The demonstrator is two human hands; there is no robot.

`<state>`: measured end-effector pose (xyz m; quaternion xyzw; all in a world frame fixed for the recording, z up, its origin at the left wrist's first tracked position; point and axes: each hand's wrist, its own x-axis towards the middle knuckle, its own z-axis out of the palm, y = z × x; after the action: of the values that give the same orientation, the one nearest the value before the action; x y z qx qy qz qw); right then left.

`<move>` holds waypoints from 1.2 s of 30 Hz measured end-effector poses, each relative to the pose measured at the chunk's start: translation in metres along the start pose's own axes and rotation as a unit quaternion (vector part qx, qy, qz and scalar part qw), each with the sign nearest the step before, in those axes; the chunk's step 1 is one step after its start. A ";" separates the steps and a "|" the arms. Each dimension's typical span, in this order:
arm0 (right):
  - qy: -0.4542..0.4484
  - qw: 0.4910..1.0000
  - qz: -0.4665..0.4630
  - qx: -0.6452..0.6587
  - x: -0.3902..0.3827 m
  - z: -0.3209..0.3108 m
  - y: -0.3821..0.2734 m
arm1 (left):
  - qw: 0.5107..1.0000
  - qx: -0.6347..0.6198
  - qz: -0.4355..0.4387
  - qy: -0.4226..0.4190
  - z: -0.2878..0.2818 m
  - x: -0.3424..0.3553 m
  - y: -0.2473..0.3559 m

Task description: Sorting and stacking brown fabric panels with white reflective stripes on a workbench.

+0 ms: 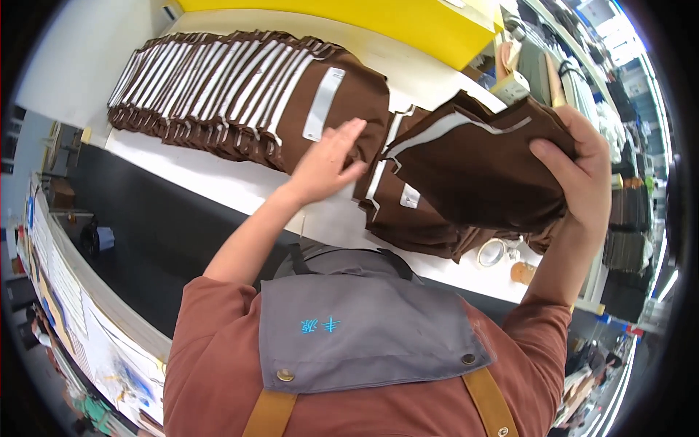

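Note:
A long row of overlapping brown fabric pieces (211,80) with white strips along their edges lies across the white table (196,158). At its right end, the top piece carries a pale rectangular patch (324,104). My left hand (331,160) rests on that end with its fingers stretched out. My right hand (582,164) grips a small stack of brown fabric pieces (480,164) by its right edge, thumb on top, and holds it tilted up. Partly hidden under that stack are more brown pieces (419,229) with a small whitish label (410,196).
A tape roll (491,253) and a small orange-brown object (522,273) lie near the table's front edge at right. Behind the table runs a yellow panel (408,29). A white socket box (512,87) stands at the back right, by shelves of folded cloth (630,226).

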<state>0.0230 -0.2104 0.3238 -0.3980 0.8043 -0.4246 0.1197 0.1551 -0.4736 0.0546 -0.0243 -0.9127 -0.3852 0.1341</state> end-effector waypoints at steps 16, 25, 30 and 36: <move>-0.086 0.991 0.046 0.088 0.206 0.118 0.148 | 0.839 -0.366 -0.266 0.303 -0.016 -0.083 0.034; -0.158 0.984 0.076 0.022 0.290 0.214 0.237 | 0.930 -0.058 -0.254 0.261 -0.021 -0.057 -0.013; -0.159 0.981 0.083 0.080 0.295 0.239 0.258 | 0.942 0.047 -0.285 0.171 -0.023 -0.060 -0.018; -0.161 0.973 0.085 0.139 0.304 0.227 0.250 | 0.937 0.074 -0.237 0.247 -0.024 -0.054 -0.005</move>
<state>-0.1899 -0.4886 0.0351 -0.3704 0.7386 -0.4510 0.3374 0.2116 -0.4914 0.0527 0.2986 -0.8559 -0.3312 0.2619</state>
